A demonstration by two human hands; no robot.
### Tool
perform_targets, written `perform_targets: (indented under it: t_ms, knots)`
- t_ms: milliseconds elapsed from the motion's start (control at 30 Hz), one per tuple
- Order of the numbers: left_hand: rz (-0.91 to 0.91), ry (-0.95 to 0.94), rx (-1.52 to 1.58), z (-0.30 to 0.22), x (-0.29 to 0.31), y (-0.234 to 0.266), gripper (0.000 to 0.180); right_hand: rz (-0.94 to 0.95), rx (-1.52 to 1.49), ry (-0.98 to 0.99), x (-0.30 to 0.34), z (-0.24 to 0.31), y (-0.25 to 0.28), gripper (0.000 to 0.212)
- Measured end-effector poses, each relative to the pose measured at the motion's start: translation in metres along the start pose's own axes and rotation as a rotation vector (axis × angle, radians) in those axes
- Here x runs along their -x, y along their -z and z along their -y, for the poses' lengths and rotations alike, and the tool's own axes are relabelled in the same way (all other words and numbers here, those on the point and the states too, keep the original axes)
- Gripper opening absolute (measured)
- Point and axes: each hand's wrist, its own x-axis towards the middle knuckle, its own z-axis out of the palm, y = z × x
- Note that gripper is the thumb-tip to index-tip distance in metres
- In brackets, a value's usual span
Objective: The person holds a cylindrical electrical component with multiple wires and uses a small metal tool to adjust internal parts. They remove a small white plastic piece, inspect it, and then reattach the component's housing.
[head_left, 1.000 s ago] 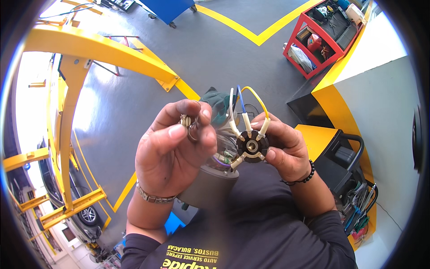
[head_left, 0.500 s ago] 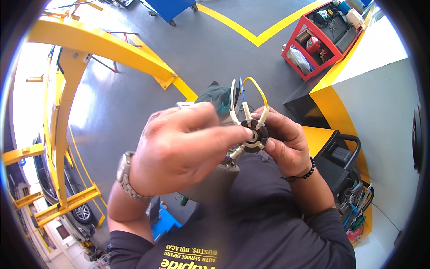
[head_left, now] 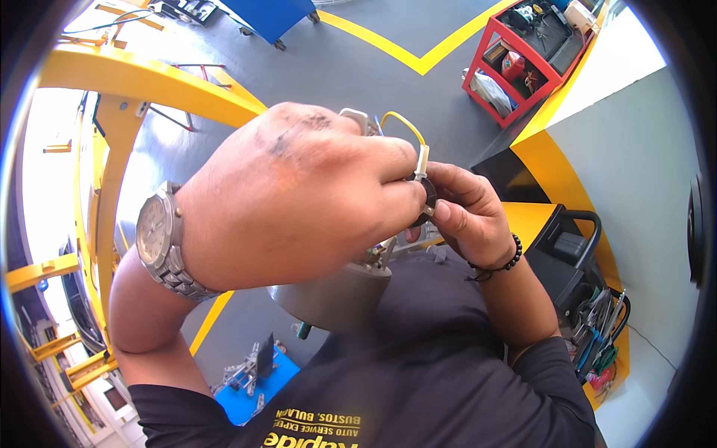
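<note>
My right hand (head_left: 476, 220) holds a small round black electrical part (head_left: 429, 200) by its edge, between thumb and fingers. My left hand (head_left: 299, 194) lies across the part's face, its fingers bent and pressed against it, hiding most of it. A yellow wire (head_left: 405, 122) curves down into a pale connector sleeve (head_left: 423, 160) at the part's upper edge. The other wires are mostly behind my left hand. Below my hands, against my dark shirt, is a grey rounded housing (head_left: 336, 295) with metal terminals at its top.
A red tool cart (head_left: 515, 75) stands far right, a blue cart (head_left: 272, 19) at the far side. Yellow lift beams (head_left: 149, 82) rise on the left. Near my right elbow is a black-and-yellow cart (head_left: 571, 246) with hand tools. A blue surface (head_left: 272, 384) holds metal parts at lower left.
My left hand has moved up and right over the round part, from a fingertip at its centre to bent fingers covering it. The part now shows more edge-on.
</note>
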Motion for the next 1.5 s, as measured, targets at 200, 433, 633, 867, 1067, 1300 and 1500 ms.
perform_targets:
  t_ms: [200, 433, 633, 867, 1067, 1300, 1500]
  knots:
    - [0.165, -0.092, -0.038, 0.003, -0.015, 0.005, 0.018, 0.014, 0.018, -0.018, 0.002, -0.005, 0.007, 0.045]
    - [0.234, -0.095, 0.002, 0.004, -0.023, 0.003, 0.013, 0.044, -0.013, -0.044, 0.001, -0.005, 0.009, 0.042]
    - [0.21, -0.086, 0.028, 0.007, -0.025, 0.003, 0.012, 0.062, -0.025, -0.038, 0.0, -0.007, 0.012, 0.041]
    - [0.131, -0.074, 0.132, 0.014, -0.025, -0.002, 0.016, 0.041, -0.041, -0.028, -0.003, -0.006, 0.012, 0.041]
    - [0.153, -0.048, 0.163, 0.018, -0.022, 0.002, 0.019, 0.06, -0.087, -0.019, -0.004, -0.008, 0.014, 0.042]
    - [0.165, -0.115, 0.099, 0.014, -0.019, 0.01, 0.021, 0.065, -0.075, -0.011, -0.004, -0.004, 0.012, 0.04]
    - [0.257, -0.102, 0.147, 0.011, -0.021, 0.007, 0.014, 0.082, -0.071, -0.066, -0.003, -0.01, 0.012, 0.04]
